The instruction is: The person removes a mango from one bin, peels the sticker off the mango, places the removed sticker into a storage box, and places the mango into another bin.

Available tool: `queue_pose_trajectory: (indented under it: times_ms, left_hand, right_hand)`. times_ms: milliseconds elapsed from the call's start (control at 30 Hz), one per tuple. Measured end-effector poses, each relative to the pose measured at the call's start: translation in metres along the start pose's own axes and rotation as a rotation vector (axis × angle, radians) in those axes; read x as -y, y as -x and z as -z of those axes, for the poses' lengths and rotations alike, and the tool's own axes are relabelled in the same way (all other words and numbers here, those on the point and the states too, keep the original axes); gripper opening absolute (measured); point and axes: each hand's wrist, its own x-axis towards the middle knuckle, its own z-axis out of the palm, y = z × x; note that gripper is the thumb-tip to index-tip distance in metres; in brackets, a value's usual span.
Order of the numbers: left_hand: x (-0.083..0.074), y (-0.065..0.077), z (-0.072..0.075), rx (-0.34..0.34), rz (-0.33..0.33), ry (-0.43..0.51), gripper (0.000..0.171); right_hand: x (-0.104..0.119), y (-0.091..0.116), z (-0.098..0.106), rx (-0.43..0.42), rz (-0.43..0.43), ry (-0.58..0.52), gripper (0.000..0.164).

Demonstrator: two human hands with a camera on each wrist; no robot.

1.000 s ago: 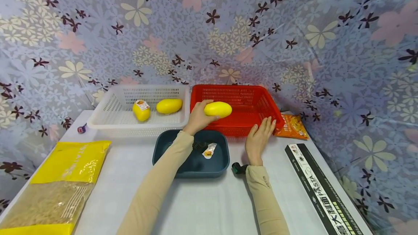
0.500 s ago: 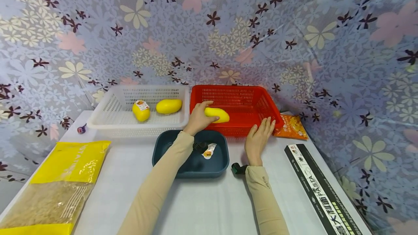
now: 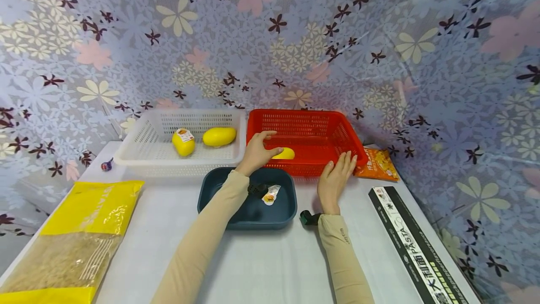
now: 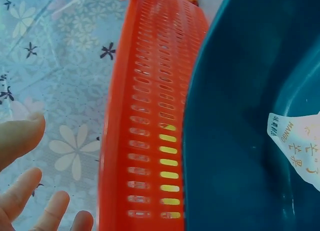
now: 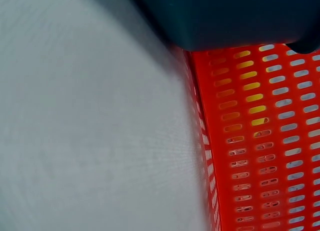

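Note:
In the head view a yellow mango (image 3: 285, 154) lies in the red basket (image 3: 303, 169), partly hidden by the front wall. My left hand (image 3: 258, 151) hovers over the basket's left front with thumb and fingers spread, holding nothing. Those fingers also appear at the lower left of the left wrist view, beside the basket wall (image 4: 117, 156). Yellow shows through the slots of that wall in both wrist views. With fairly straight fingers, my right hand (image 3: 334, 179) rests against the basket's front right rim.
Two more mangoes, one labelled (image 3: 183, 143) and one plain (image 3: 219, 137), lie in a white basket (image 3: 143, 165). A dark blue tray (image 3: 261, 225) holds a mango label (image 3: 271, 194). Around are a yellow bag (image 3: 76, 238), lollipop (image 3: 106, 165), orange packet (image 3: 377, 165) and pasta box (image 3: 415, 243).
The mango has left my left hand and dropped down into the red basket. Left-hand fingers have spread apart. My right hand stays at the rim.

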Motion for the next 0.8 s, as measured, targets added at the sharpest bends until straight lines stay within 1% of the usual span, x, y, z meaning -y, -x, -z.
queue_pose_trajectory:
  times_ms: [233, 400, 533, 600, 700, 800]
  left_hand:
    - [-0.001, 0.004, 0.007, -0.029, -0.031, 0.048, 0.05]
    - [0.003, 0.009, 0.016, -0.033, -0.027, 0.072, 0.047]
    - [0.007, 0.017, 0.025, -0.024, -0.023, 0.1, 0.046]
    - [0.01, 0.023, 0.031, -0.029, -0.024, 0.099, 0.046]
    - [0.012, 0.032, 0.039, -0.057, -0.012, 0.095, 0.045]
    - [0.015, 0.039, 0.047, -0.106, -0.004, 0.095, 0.043]
  right_hand:
    - [0.0, -0.001, 0.0, -0.015, 0.014, -0.003, 0.051]
    - [0.001, -0.001, 0.001, -0.016, 0.012, -0.007, 0.051]
    - [0.0, -0.001, 0.0, -0.01, 0.006, -0.005, 0.051]
    - [0.0, -0.001, 0.0, -0.006, 0.006, -0.005, 0.051]
    - [-0.001, -0.001, -0.001, -0.009, 0.014, -0.005, 0.051]
    - [-0.002, -0.002, 0.0, -0.011, 0.022, 0.004, 0.051]
